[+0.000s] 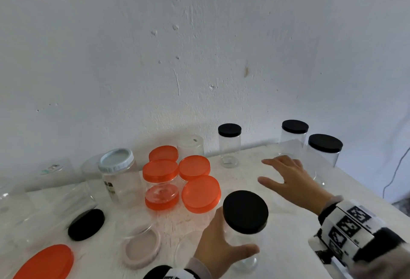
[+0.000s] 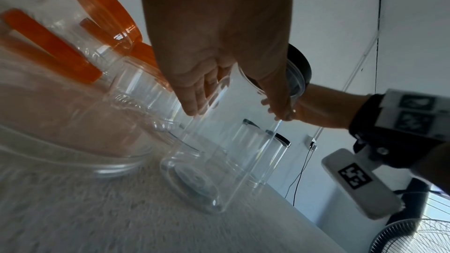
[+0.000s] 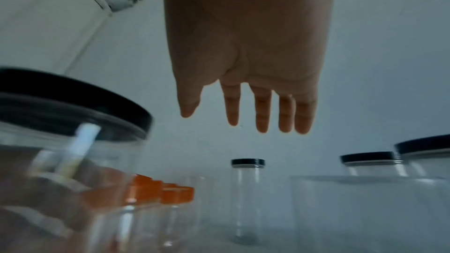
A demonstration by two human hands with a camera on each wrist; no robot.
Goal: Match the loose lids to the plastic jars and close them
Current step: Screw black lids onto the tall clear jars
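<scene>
My left hand grips a clear plastic jar near the table's front edge; its fingers and thumb wrap the wall in the left wrist view. A black lid sits on top of this jar. My right hand hovers open to the right and further back, fingers spread, holding nothing. Just beyond its fingertips stands a large clear lidless jar. A loose black lid, a pink lid and a big orange lid lie front left.
Three black-lidded jars stand at the back right. Several orange-lidded jars cluster in the middle, beside a jar with a pale blue lid. Clear lidless jars line the back left. The table edge runs along the right.
</scene>
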